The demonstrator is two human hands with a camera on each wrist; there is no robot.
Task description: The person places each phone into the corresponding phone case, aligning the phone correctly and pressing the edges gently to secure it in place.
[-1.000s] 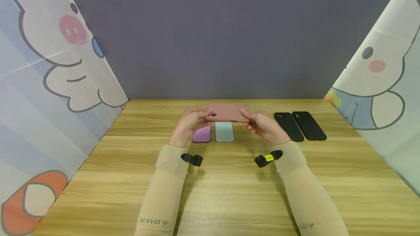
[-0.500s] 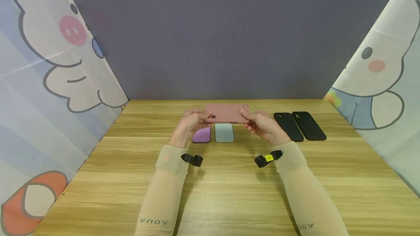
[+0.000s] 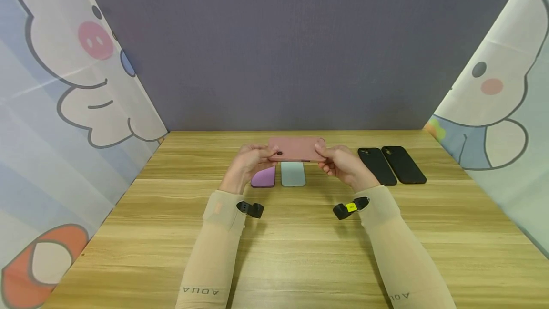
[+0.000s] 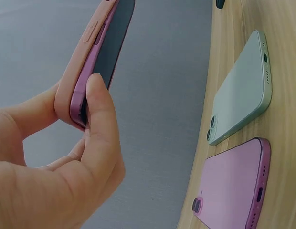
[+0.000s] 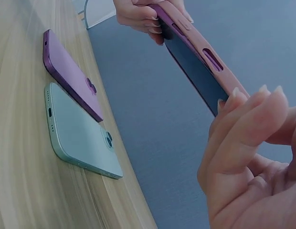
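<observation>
Held sideways above the table is a pink phone case (image 3: 298, 149) with a purple phone (image 4: 86, 85) partly inside it. The phone's dark screen (image 5: 193, 62) faces away from the head camera. At the end near my left hand (image 3: 248, 165), the phone's edge stands a little out of the case. That hand pinches this end, thumb on the case back and fingers on the screen side. My right hand (image 3: 345, 165) grips the other end likewise, its fingers (image 5: 243, 124) curled at the screen side. Part of each end is hidden by the hands.
A purple phone (image 3: 263, 178) and a pale green phone (image 3: 293, 174) lie back up on the wooden table (image 3: 296, 242), below the held one. Two black phone cases (image 3: 377, 166) lie to the right. A grey panel (image 3: 296, 51) stands behind the table, with printed cloth at both sides.
The pink case has dipped slightly and tilted so that a bit more of its back shows. Both hands keep their grip in nearly the same place.
</observation>
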